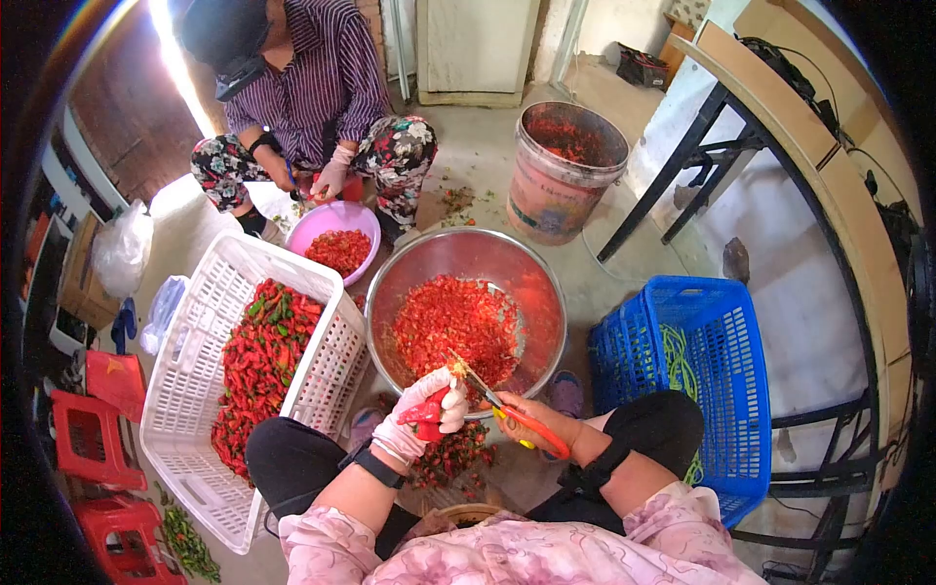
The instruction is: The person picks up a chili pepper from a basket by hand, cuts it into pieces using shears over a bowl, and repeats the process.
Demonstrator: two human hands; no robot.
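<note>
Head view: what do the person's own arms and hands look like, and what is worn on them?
The left hand wears a white glove, stained red, with a black wristband behind it. The right hand has no glove. Both arms come out of pale pink sleeves with a flowered print, pushed up towards the elbows.

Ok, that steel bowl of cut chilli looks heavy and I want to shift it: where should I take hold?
Probably the rolled rim of the steel bowl, a hand at each side, where it is bare. Its walls are smooth and sloped, without handles, and the near edge lies under the left hand, which holds a chilli, and the right hand with the scissors.
</note>
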